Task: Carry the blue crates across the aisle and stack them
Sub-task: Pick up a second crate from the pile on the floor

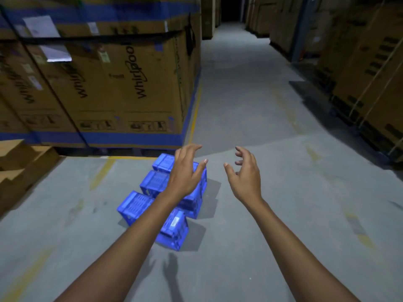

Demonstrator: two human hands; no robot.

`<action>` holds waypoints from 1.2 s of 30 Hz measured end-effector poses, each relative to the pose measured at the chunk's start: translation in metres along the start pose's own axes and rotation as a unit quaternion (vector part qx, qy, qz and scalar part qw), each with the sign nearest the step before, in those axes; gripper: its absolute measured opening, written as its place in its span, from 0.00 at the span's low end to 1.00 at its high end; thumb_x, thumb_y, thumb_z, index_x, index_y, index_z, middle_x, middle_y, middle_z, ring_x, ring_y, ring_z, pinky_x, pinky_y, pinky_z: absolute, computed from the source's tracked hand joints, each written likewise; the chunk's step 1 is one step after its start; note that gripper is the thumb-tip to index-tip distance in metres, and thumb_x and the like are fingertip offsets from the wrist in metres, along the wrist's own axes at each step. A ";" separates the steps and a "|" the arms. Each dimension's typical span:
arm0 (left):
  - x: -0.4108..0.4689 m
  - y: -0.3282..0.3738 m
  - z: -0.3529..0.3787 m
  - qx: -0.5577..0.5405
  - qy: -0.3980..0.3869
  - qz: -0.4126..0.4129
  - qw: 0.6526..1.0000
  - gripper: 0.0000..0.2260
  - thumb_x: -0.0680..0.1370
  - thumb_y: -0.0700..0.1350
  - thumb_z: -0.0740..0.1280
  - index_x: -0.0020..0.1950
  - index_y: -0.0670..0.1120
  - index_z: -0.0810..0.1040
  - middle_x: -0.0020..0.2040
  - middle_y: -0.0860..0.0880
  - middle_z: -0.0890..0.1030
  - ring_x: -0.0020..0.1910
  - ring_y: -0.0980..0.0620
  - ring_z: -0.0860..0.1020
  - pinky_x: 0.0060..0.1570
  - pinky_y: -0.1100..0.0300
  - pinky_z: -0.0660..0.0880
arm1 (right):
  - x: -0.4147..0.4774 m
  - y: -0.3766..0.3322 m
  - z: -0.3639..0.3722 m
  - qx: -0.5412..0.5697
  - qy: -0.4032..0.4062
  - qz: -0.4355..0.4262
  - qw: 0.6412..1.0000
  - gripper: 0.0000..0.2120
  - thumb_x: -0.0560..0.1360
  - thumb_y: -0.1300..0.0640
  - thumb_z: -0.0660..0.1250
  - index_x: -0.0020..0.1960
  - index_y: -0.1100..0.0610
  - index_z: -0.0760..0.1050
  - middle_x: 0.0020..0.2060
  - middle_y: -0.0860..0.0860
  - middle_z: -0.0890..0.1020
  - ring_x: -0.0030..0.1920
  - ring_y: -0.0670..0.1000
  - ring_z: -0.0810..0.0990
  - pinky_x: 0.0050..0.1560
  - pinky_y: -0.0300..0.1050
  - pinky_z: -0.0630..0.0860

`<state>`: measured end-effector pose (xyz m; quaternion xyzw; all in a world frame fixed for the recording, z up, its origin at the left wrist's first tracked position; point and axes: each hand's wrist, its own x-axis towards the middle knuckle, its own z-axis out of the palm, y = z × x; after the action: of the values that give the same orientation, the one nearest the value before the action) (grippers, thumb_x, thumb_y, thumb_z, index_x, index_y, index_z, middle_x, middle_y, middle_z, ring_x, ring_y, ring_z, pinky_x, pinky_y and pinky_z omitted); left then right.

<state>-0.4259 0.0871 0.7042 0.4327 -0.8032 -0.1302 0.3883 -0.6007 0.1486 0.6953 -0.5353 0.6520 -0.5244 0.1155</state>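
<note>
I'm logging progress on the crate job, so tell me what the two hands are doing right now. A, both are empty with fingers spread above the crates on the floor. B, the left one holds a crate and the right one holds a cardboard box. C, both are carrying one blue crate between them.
A: the left hand and right hand are open and hold nothing, while the blue crates sit on the floor below.

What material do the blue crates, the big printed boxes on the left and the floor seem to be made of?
Blue crates: most likely moulded plastic, with an even saturated colour, slotted ribbed walls and a slight sheen.
Printed boxes: corrugated cardboard by the look, matte brown with printed lettering, bound with dark straps and blue bands.
Floor: probably bare concrete, dull grey, scuffed, with worn yellow painted lines.
</note>
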 end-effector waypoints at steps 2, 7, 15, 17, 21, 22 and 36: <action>-0.005 -0.031 -0.027 0.011 0.001 -0.008 1.000 0.21 0.80 0.56 0.59 0.66 0.44 0.73 0.63 0.46 0.75 0.63 0.44 0.71 0.65 0.51 0.67 | -0.011 -0.018 0.040 -0.010 -0.028 -0.010 1.000 0.26 0.74 0.57 0.71 0.70 0.55 0.69 0.61 0.51 0.74 0.52 0.49 0.77 0.53 0.55 0.77; -0.017 -0.094 -0.067 0.026 0.000 -0.030 0.999 0.17 0.80 0.50 0.62 0.65 0.43 0.74 0.62 0.44 0.75 0.63 0.42 0.71 0.66 0.47 0.67 | -0.021 -0.038 0.103 -0.041 -0.065 -0.020 0.997 0.26 0.74 0.55 0.70 0.70 0.54 0.68 0.61 0.52 0.74 0.55 0.54 0.78 0.55 0.54 0.76; -0.024 -0.159 -0.078 0.047 -0.019 -0.075 0.996 0.18 0.80 0.51 0.62 0.66 0.43 0.73 0.62 0.45 0.75 0.62 0.43 0.70 0.63 0.51 0.68 | -0.013 -0.031 0.173 -0.061 -0.121 -0.030 0.990 0.26 0.75 0.55 0.69 0.71 0.55 0.67 0.63 0.54 0.72 0.60 0.57 0.77 0.58 0.55 0.76; -0.021 -0.174 -0.079 0.055 -0.021 -0.085 0.995 0.17 0.80 0.49 0.64 0.66 0.43 0.73 0.62 0.45 0.74 0.62 0.43 0.70 0.62 0.52 0.68 | -0.008 -0.027 0.188 -0.061 -0.127 -0.027 0.990 0.28 0.75 0.56 0.70 0.72 0.58 0.66 0.65 0.57 0.72 0.63 0.59 0.75 0.60 0.57 0.74; -0.011 -0.201 -0.080 0.075 -0.036 -0.084 0.993 0.17 0.81 0.49 0.64 0.67 0.44 0.72 0.63 0.46 0.74 0.63 0.44 0.69 0.63 0.54 0.67 | 0.004 -0.024 0.212 -0.060 -0.132 -0.022 0.989 0.30 0.75 0.58 0.68 0.74 0.61 0.63 0.67 0.59 0.71 0.68 0.61 0.70 0.62 0.58 0.73; -0.008 -0.206 -0.080 0.077 -0.035 -0.084 0.993 0.17 0.81 0.49 0.63 0.67 0.45 0.72 0.64 0.46 0.74 0.63 0.44 0.69 0.63 0.54 0.67 | 0.006 -0.023 0.217 -0.059 -0.132 -0.021 0.989 0.31 0.74 0.57 0.68 0.74 0.61 0.63 0.67 0.59 0.71 0.68 0.62 0.70 0.61 0.59 0.73; 0.017 -0.244 -0.115 0.049 -0.045 -0.014 0.998 0.16 0.81 0.47 0.65 0.67 0.45 0.72 0.64 0.46 0.74 0.63 0.47 0.68 0.62 0.57 0.66 | 0.013 -0.059 0.249 -0.108 -0.077 -0.001 0.991 0.31 0.75 0.57 0.69 0.74 0.58 0.63 0.66 0.58 0.71 0.63 0.60 0.73 0.59 0.56 0.74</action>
<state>-0.2017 -0.0565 0.6567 0.4562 -0.8193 -0.1152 0.3276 -0.3943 0.0054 0.6430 -0.5839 0.6936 -0.4083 0.1064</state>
